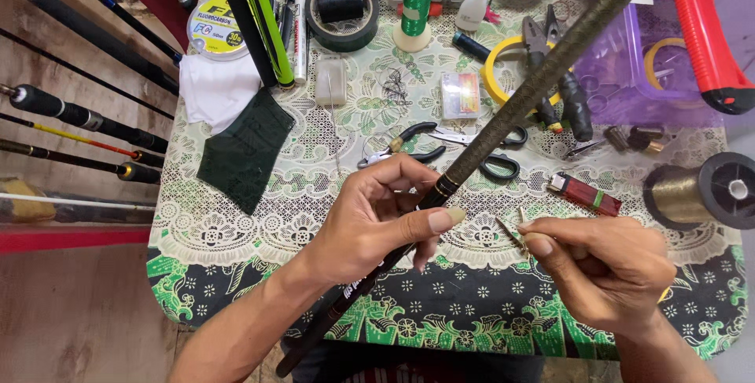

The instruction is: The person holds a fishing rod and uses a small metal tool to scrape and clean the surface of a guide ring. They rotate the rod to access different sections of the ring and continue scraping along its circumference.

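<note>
Two hands on the job here, so going left to right: your left hand (376,218) is wrapped around the long dark fishing rod blank with the olive woven grip (503,119), fingers closed on it right by the thin gold band, thumb stretched out flat toward the right. The rod runs from your lap up across the table to the top right corner. I'd say hold it just like that, firm but not twisting, since the blank will want to roll.

Your right hand (602,265) has thumb and fingers pinched shut on a small thin metal piece (515,230), just beside the rod but not touching it. I can't tell exactly what the piece is, too tiny. Probably best to bring it flat against the blank before you let your grip slacken.

Clutter-wise, the green patterned lace tablecloth (236,273) is busy. Dark spare rods (79,116) lean at far left. Black-handled scissors (487,151) and small black-handled pliers (397,145) sit right behind your left hand, close enough to bump. A red rectangular lighter (586,194) lies above your right hand, and the big spool of gold thread (700,190) sits at the far right edge.
</note>
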